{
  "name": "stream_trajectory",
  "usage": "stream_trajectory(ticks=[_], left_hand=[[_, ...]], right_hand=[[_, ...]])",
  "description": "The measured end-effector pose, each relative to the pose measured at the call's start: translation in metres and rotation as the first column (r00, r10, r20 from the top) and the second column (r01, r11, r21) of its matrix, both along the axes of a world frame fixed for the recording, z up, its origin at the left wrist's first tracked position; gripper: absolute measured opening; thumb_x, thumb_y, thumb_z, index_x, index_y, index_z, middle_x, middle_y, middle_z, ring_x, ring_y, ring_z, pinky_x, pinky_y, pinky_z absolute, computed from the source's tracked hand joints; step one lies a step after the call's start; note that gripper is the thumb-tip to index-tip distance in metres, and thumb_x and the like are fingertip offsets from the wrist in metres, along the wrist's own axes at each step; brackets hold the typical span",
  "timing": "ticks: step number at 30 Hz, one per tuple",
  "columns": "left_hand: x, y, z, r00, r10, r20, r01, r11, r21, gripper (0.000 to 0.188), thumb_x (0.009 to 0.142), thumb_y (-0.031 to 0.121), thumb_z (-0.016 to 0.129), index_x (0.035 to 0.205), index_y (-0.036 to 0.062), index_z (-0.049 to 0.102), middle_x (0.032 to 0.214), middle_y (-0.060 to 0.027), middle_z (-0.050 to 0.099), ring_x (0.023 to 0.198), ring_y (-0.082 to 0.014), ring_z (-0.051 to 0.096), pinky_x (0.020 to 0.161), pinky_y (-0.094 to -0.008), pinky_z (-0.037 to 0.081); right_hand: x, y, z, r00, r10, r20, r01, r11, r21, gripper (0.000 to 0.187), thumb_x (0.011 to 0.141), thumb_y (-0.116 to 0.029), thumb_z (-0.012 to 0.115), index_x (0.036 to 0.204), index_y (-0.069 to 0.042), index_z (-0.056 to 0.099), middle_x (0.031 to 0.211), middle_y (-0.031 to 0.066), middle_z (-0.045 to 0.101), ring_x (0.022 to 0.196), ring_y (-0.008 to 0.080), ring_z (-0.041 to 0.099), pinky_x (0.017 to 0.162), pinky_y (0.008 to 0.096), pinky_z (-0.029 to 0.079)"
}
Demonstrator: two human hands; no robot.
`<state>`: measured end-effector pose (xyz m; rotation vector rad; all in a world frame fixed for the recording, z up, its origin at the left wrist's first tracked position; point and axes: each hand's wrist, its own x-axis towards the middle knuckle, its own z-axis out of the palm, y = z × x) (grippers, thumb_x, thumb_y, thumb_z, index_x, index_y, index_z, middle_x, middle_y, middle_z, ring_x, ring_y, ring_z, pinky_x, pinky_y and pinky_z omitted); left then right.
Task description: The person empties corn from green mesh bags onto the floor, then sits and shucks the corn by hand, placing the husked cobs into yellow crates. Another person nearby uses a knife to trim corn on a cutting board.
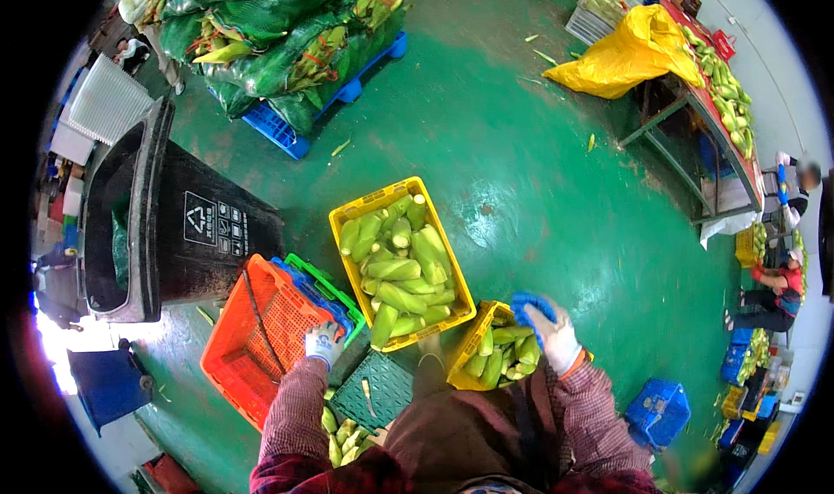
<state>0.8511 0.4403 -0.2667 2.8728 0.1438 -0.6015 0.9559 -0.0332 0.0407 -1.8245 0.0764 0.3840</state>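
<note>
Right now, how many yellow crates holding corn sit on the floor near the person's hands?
2: one yellow crate ahead, centre; another yellow crate under the right hand. More may be hidden.

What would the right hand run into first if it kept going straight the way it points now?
Most likely the corn in the smaller yellow crate right below it: the gloved right hand hovers over that crate's far edge, fingers toward the ears. Depth is hard to judge here.

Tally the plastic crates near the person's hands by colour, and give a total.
Yellow crates, holding corn: 2, the big one and the one under the right hand
Orange crate: 1
Blue crate, gripped by the left hand: 1
Green crates: 2, one nested behind the blue and one upside down
Total: 6
</note>
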Motion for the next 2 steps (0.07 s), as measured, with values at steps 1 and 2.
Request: stream_trajectory(ticks=[1,2], left_hand=[[-0.004,-0.005,0.002,0.999,0.035,-0.015,-0.035,0.999,0.0,0.058,0.087,0.049,0.062,0.135,0.0157,0.063,0.136,-0.0139,0.063,0.122,-0.0347,0.062,0.107,-0.0471,0.045],[-0.008,-0.011,0.004,0.99,0.138,-0.015,-0.139,0.984,-0.112,0.06,0.088,0.049,0.063,0.138,0.0159,0.062,0.139,-0.0158,0.062,0.126,-0.0346,0.06,0.11,-0.046,0.044]], right_hand=[[0.018,0.016,0.016,0.989,0.074,0.124,-0.072,0.997,-0.023,0.029,0.102,-0.013,0.058,0.124,0.005,0.065,0.117,0.0141,0.071,0.107,0.018,0.068,0.095,0.0319,0.054],[0.037,0.035,0.029,0.999,-0.015,-0.034,0.02,0.989,0.143,0.032,0.104,-0.017,0.057,0.131,0.001,0.062,0.117,0.014,0.071,0.106,0.0218,0.069,0.097,0.0325,0.054]])
